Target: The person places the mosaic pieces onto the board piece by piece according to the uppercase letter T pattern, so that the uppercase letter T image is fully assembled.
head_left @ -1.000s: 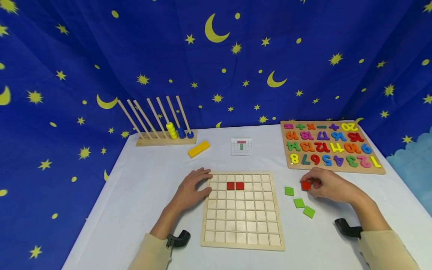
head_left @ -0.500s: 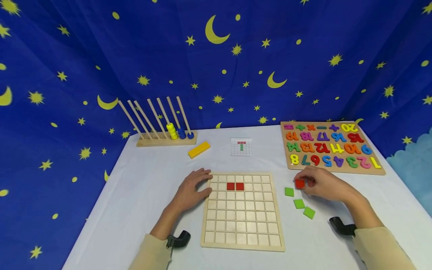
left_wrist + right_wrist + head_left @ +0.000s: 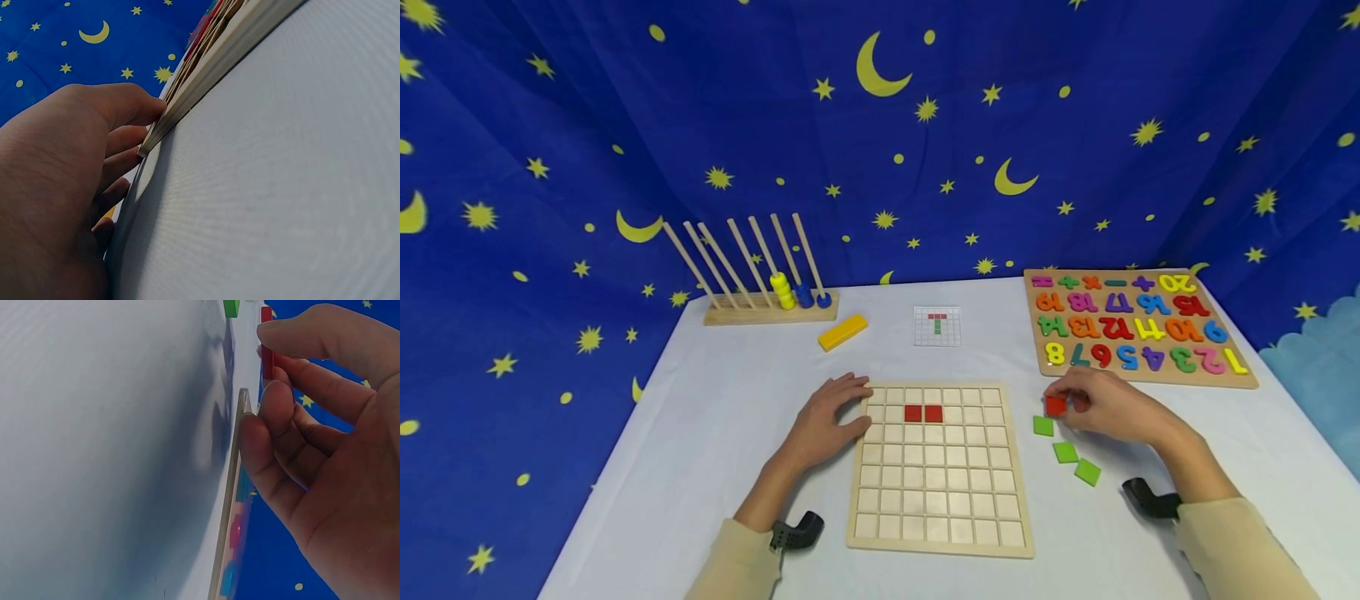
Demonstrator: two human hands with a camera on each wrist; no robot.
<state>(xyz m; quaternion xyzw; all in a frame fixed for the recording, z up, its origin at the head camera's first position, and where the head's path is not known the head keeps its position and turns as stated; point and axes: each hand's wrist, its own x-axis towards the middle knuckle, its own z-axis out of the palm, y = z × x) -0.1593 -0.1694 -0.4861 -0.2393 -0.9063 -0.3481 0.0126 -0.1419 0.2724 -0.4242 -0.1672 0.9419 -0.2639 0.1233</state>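
My right hand [image 3: 1105,406] pinches a red square tile [image 3: 1056,406] between thumb and fingers, just off the table beside the green tiles. In the right wrist view the red tile [image 3: 267,344] appears edge-on under the thumb. My left hand [image 3: 826,423] rests at the left edge of a wooden grid board [image 3: 934,552], thumb and fingertips touching its rim. The left wrist view shows those fingers against the board's side [image 3: 206,78]. Two red tiles [image 3: 922,413] sit side by side in the board's second row from the far edge.
Several green tiles [image 3: 1065,452] lie right of the board. Behind it are a pattern card [image 3: 937,326] with a red and green T and a yellow block [image 3: 842,332]. A peg abacus [image 3: 771,314] stands far left; a number puzzle board [image 3: 1142,329] lies far right.
My right hand has moved left with the red tile, from beyond the green tiles to close by the farthest one. The left hand and the board have stayed put.
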